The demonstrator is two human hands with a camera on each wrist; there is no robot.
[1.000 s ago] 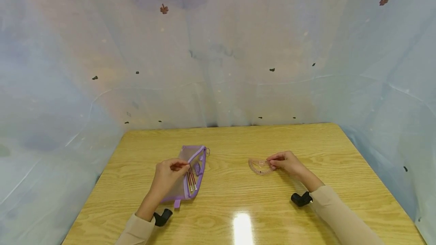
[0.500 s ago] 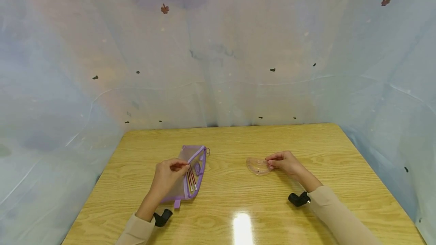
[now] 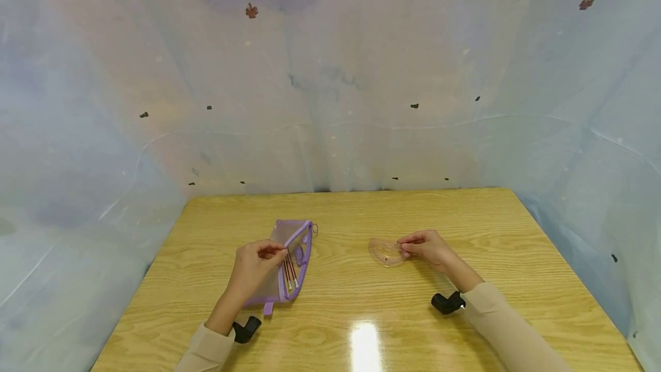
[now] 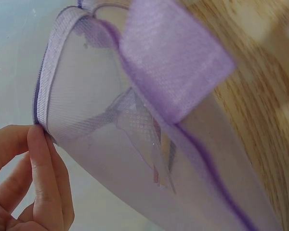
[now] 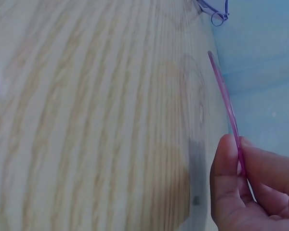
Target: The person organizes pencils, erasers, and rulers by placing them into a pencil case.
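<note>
On the left of the table lies a purple mesh zip pencil case [image 3: 262, 290], its zip edge lifted so the mouth gapes. My left hand [image 3: 256, 267] pinches that edge between thumb and fingers; the left wrist view shows the grip on the zip band [image 4: 47, 91]. Inside the case are thin brushes or pencils [image 3: 291, 274] with dark red shafts and a small purple item [image 3: 299, 255] whose kind I cannot tell. My right hand [image 3: 426, 247] pinches a clear pinkish protractor [image 3: 383, 252] by one end, above the table. Edge-on in the right wrist view, the protractor [image 5: 224, 96] looks like a thin strip.
The wooden table [image 3: 335, 326] spreads around both hands, with a bright reflection near its front. A pale patterned curtain [image 3: 330, 102] hangs behind it and along both sides. Each wrist carries a black camera mount [image 3: 448, 303].
My right hand has moved a little to the left with the protractor, towards the pencil case. The left hand keeps its pinch on the case's edge, almost unmoved.
</note>
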